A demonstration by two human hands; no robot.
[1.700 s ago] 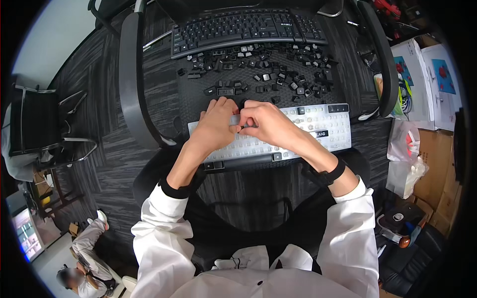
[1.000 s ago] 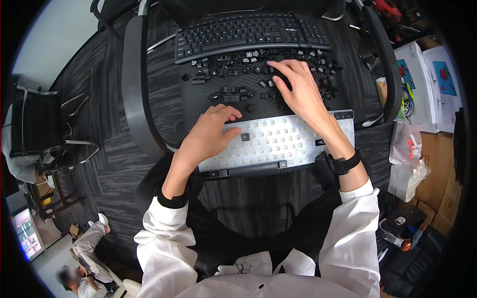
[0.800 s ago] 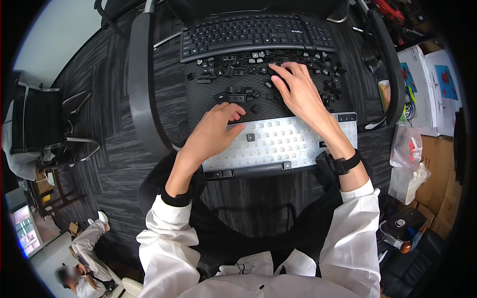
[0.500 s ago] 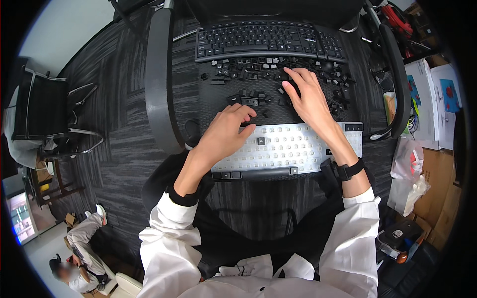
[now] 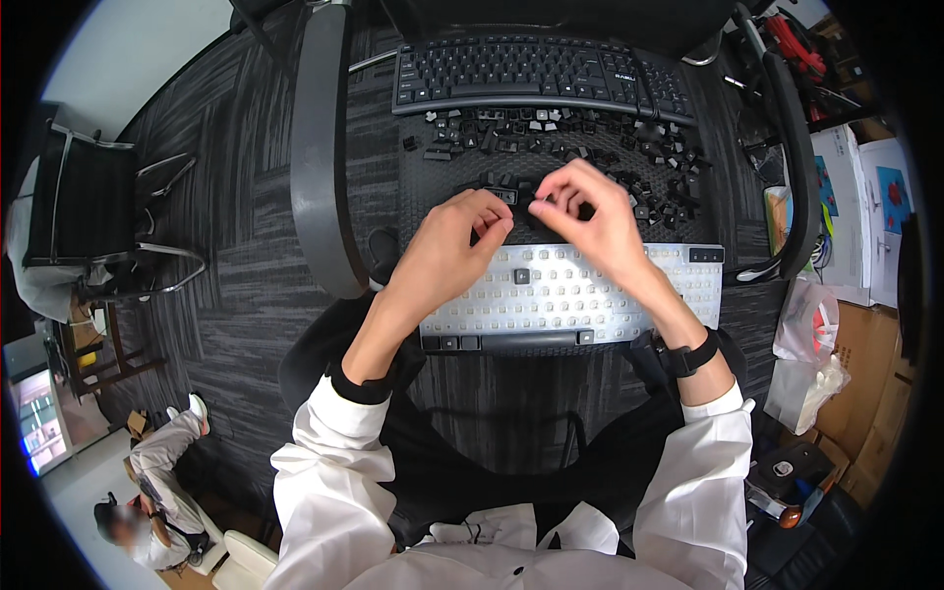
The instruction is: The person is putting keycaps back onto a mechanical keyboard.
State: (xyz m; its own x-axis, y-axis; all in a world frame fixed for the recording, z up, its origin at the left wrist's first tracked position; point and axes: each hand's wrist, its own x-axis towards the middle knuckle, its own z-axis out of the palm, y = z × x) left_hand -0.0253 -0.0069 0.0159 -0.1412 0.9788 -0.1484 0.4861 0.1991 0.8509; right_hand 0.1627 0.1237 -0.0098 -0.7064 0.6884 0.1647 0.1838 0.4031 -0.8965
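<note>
A black chair seat [image 5: 421, 202] of dimpled, textured material carries the things. Along its far side lies a long black plastic keyboard [image 5: 521, 79], black cable wrapped around its right part. Many small black square and oblong plastic keycaps [image 5: 541, 126] lie scattered nearer. Across the near edge lies a silver-white rectangular keyboard [image 5: 580, 295] showing rows of pale switches.

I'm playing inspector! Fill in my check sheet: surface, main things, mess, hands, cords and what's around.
Surface: textured black chair seat.
Main things: silver keyboard, mostly missing its keys; black keyboard beyond it.
Mess: loose keys scattered between the keyboards.
Left hand: half curled; can't tell if holding anything.
Right hand: pinched shape; anything held is unclear.
Cords: dark cord across the black keyboard's right part.
Around: another chair and a person at left; brown boxes and plastic bag at right.
</note>
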